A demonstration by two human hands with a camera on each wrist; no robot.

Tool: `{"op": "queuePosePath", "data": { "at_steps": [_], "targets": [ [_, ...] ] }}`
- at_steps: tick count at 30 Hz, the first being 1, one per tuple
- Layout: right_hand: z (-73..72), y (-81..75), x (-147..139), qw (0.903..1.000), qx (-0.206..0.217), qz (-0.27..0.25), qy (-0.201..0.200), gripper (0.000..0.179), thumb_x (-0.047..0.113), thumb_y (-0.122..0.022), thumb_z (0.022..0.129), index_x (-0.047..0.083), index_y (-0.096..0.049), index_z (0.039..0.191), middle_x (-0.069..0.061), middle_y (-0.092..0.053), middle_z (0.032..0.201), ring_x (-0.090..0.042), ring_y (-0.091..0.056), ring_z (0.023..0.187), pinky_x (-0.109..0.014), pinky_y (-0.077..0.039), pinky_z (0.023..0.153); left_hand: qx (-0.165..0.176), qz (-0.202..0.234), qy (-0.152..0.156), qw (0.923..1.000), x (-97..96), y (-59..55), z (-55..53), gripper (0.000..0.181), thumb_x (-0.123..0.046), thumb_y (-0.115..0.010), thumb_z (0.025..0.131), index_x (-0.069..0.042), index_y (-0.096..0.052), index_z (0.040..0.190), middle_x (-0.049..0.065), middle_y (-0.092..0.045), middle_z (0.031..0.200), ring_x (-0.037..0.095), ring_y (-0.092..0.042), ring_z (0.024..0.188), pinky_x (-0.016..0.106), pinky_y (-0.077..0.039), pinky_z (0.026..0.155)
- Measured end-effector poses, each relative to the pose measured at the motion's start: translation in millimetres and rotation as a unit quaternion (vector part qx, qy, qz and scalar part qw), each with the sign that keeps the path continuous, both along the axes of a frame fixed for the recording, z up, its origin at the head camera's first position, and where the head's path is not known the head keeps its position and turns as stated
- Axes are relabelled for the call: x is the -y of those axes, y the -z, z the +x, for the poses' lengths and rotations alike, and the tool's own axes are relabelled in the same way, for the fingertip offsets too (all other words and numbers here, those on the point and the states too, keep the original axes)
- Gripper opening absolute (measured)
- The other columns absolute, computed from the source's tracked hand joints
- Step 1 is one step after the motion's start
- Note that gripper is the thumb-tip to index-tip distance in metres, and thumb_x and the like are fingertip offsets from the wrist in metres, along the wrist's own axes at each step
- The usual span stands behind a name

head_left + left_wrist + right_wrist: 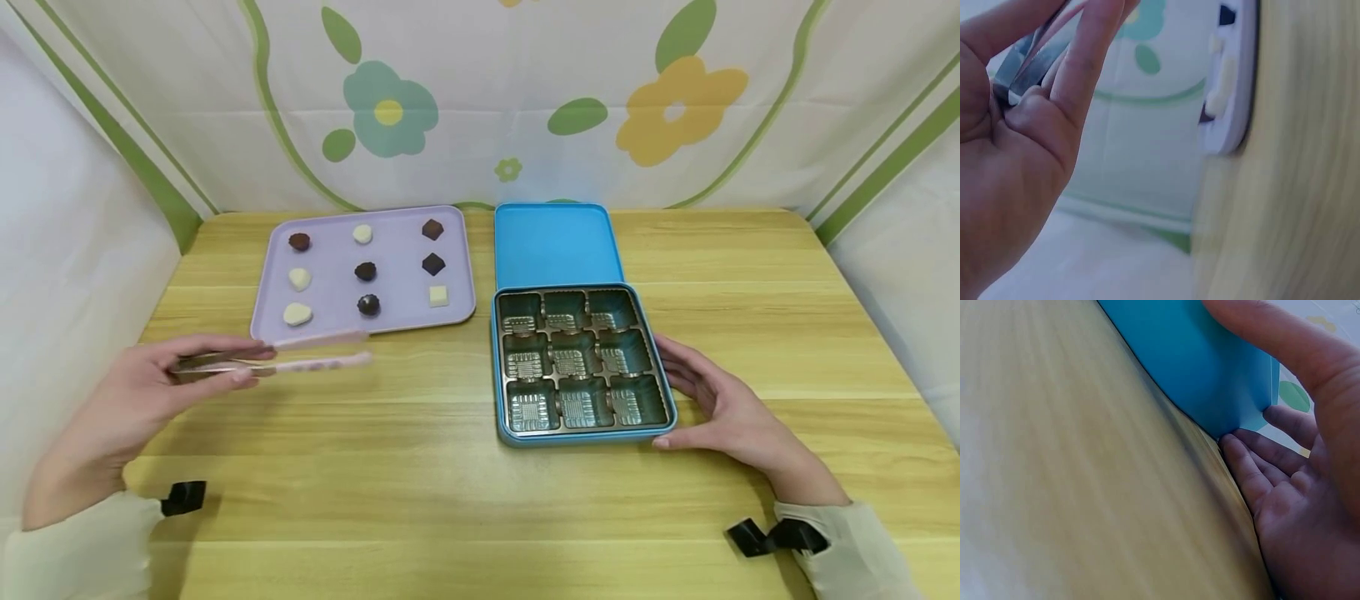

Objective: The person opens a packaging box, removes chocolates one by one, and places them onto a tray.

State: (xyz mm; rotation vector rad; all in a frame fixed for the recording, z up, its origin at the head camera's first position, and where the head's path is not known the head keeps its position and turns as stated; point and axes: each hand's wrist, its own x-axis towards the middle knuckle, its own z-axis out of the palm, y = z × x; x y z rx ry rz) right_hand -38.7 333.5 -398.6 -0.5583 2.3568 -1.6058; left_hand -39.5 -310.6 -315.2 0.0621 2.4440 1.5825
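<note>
My left hand (142, 392) holds a pair of tongs (322, 363), metal at the grip and with pale pink arms, the two arms apart with nothing between them. They point right, just in front of a lilac tray (330, 225) bearing several chocolates: white pieces (297, 314), dark round ones (368, 305) and squares (433, 264). My right hand (723, 412) grips the right side of a blue tin box (497, 400), thumb at the front corner and fingers along the wall (1172, 362). Inside the box lies a brown divided insert (555, 380), its compartments bare.
The box's blue lid (555, 242) lies back behind it on the wooden table (360, 500). A floral curtain (480, 100) hangs along the table's back edge, with pale cloth at both sides. Black straps (183, 497) are on both sleeves.
</note>
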Motion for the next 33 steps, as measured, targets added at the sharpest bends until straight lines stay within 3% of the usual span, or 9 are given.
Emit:
{"op": "queuePosePath", "data": {
  "at_steps": [2, 4, 9, 14, 18, 24, 33],
  "targets": [
    [-0.1, -0.3, 0, 1.0000, 0.001, 0.000, 0.000, 0.122, -0.014, -0.092, 0.073, 0.013, -0.026, 0.172, 0.008, -0.042, 0.169, 0.007, -0.050, 0.143, -0.005, -0.041, 0.114, 0.014, -0.039, 0.032, 0.9986, -13.1, 2.5, -3.7, 0.037, -0.010, -0.076, 0.102, -0.006, -0.071, 0.138, 0.000, -0.080, 0.128, 0.017, -0.081, 0.108, 0.026, -0.067, 0.087],
    [-0.3, -0.6, 0, 1.0000, 0.001, 0.001, -0.001, 0.122, -0.014, -0.092, 0.073, 0.013, -0.026, 0.172, 0.008, -0.041, 0.169, 0.007, -0.050, 0.143, -0.005, -0.041, 0.114, 0.015, -0.046, 0.066, 0.9967, -23.8, 7.5, -8.2, 0.036, -0.014, -0.076, 0.102, -0.008, -0.072, 0.138, 0.001, -0.080, 0.129, 0.019, -0.081, 0.109, 0.028, -0.067, 0.088],
    [-1.2, -2.0, 0, 1.0000, 0.000, 0.004, -0.002, 0.121, -0.013, -0.093, 0.074, 0.013, -0.026, 0.172, 0.007, -0.041, 0.169, 0.007, -0.050, 0.143, -0.005, -0.041, 0.114, 0.013, -0.017, 0.107, 0.9940, -37.8, 21.1, -16.7, 0.037, -0.014, -0.074, 0.103, -0.005, -0.070, 0.139, 0.004, -0.079, 0.132, 0.018, -0.080, 0.111, 0.028, -0.067, 0.090],
    [-1.2, -3.8, -1, 1.0000, 0.000, 0.004, -0.002, 0.121, -0.013, -0.092, 0.074, 0.013, -0.026, 0.172, 0.007, -0.041, 0.170, 0.007, -0.050, 0.143, -0.005, -0.041, 0.114, -0.001, -0.013, 0.109, 0.9939, -40.5, 29.8, -18.8, 0.037, -0.010, -0.076, 0.101, -0.003, -0.070, 0.137, 0.003, -0.080, 0.129, 0.010, -0.079, 0.110, 0.025, -0.067, 0.087],
    [0.1, -3.9, -1, 1.0000, 0.000, 0.003, 0.000, 0.122, -0.013, -0.093, 0.073, 0.013, -0.026, 0.172, 0.006, -0.041, 0.170, 0.007, -0.050, 0.143, -0.005, -0.041, 0.115, -0.022, -0.060, 0.104, 0.9925, -42.6, 33.7, -17.6, 0.034, -0.013, -0.082, 0.097, -0.009, -0.076, 0.131, 0.001, -0.082, 0.122, 0.002, -0.077, 0.107, 0.021, -0.065, 0.082],
    [1.8, -2.3, -1, 1.0000, 0.005, 0.001, 0.001, 0.122, -0.012, -0.093, 0.074, 0.013, -0.026, 0.172, 0.006, -0.041, 0.170, 0.007, -0.050, 0.143, -0.005, -0.041, 0.115, -0.056, -0.168, 0.093, 0.9797, -51.2, 34.3, -17.4, 0.030, -0.022, -0.090, 0.091, -0.021, -0.082, 0.121, 0.000, -0.083, 0.114, 0.000, -0.072, 0.100, 0.017, -0.060, 0.081],
    [0.3, 1.7, -1, 1.0000, 0.005, 0.003, 0.001, 0.122, -0.011, -0.093, 0.074, 0.014, -0.026, 0.172, 0.007, -0.041, 0.170, 0.007, -0.050, 0.143, -0.005, -0.041, 0.115, -0.099, -0.196, 0.101, 0.9703, -59.8, 36.8, -17.0, 0.033, -0.014, -0.093, 0.085, -0.015, -0.082, 0.116, 0.003, -0.081, 0.109, 0.001, -0.069, 0.092, 0.019, -0.060, 0.077]
  ]
}}
